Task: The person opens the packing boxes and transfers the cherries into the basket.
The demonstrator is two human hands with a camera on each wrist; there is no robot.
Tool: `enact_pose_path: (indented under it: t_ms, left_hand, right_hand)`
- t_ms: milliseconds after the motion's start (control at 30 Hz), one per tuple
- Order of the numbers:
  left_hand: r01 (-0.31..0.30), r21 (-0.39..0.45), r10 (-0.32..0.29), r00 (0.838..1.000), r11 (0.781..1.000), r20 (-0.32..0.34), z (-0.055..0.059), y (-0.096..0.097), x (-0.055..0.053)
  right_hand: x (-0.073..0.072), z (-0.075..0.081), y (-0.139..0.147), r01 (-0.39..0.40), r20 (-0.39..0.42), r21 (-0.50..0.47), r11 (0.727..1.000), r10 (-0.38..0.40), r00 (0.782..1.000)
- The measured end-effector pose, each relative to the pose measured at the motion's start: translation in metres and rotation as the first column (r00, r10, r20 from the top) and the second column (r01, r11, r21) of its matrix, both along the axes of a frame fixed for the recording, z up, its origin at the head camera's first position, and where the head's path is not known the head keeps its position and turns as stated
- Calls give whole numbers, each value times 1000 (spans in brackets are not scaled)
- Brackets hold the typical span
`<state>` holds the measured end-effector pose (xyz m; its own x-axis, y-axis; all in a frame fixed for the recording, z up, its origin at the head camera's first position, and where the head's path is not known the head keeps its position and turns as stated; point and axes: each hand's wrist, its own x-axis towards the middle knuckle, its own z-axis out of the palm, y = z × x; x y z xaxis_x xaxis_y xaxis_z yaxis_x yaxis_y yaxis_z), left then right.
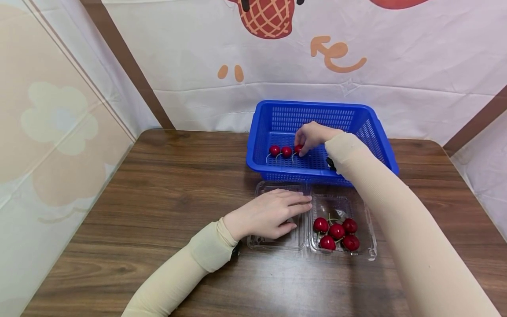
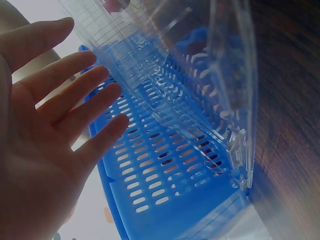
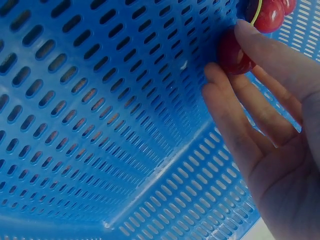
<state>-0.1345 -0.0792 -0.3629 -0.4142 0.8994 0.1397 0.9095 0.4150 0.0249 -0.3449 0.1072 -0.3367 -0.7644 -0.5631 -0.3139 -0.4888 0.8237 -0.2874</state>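
A cherry (image 1: 299, 149) sits between the right hand's (image 1: 313, 135) thumb and fingertips, at the end of a short row in the blue basket (image 1: 255, 145).

Directions are clock-face from that cherry, with twelve away from the person: two loose cherries (image 1: 280, 151) lie close by at nine, so the row runs nine to three along the basket's long side; the cherry is round, its stem curving toward seven. The right hand, nearer by far, reaches in from about two, its grip narrowed to the fruit. At five, outside the basket, five cherries (image 1: 337, 230) rest in the right half of the clear plastic container (image 1: 372, 240). The left hand (image 1: 273, 213) lies at seven over the left half, fingers extended and slightly spread, holding nothing; whether it touches the plastic I cannot tell. Beneath is the wooden table (image 1: 170, 189).
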Motion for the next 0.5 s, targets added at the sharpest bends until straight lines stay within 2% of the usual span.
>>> enact_pose_path:
  t_ms: [500]
  left_hand:
    - [1, 7, -1, 1000, 1000, -1, -2, 0, 0]
  right_hand:
    - [1, -1, 0, 30, 62, -45, 999, -27, 998]
